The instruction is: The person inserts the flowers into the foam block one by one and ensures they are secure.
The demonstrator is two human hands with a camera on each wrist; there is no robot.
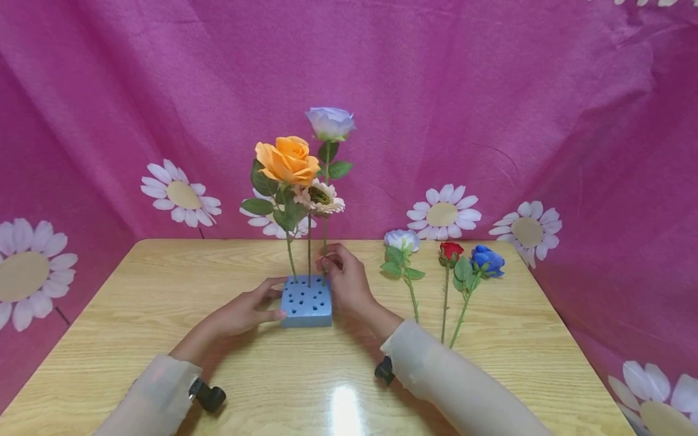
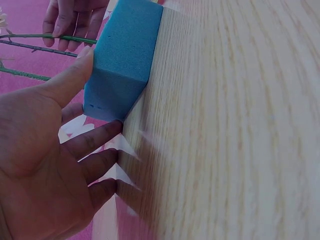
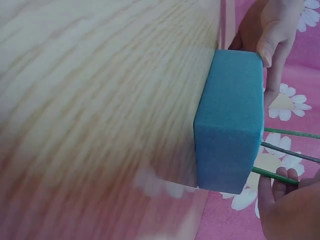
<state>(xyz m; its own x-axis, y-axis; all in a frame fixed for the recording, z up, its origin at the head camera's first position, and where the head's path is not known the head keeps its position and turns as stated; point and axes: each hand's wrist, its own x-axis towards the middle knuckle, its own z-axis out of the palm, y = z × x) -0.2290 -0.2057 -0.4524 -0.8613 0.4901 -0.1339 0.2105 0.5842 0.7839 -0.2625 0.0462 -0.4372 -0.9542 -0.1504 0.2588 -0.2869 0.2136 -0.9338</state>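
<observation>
A blue foam block (image 1: 306, 306) with several holes in its top sits on the wooden table. Three artificial flowers stand in its back row: an orange rose (image 1: 289, 161), a pale pink daisy-like flower (image 1: 327, 200) and a tall pale lavender rose (image 1: 331, 123). My left hand (image 1: 248, 310) holds the block's left side, thumb at the front corner and the other fingers farther back. Low on the lavender rose's green stem (image 3: 274, 174), just above the block, my right hand (image 1: 351, 283) pinches with thumb and fingers. The stem's lower end is hidden in the foam.
To the right, a whitish-lavender rose (image 1: 402, 241), a red rose (image 1: 451, 251) and a blue rose (image 1: 487, 261) lie on the table (image 1: 262, 369), their stems toward me. A magenta cloth (image 1: 218, 91) printed with white daisies hangs behind and at both sides.
</observation>
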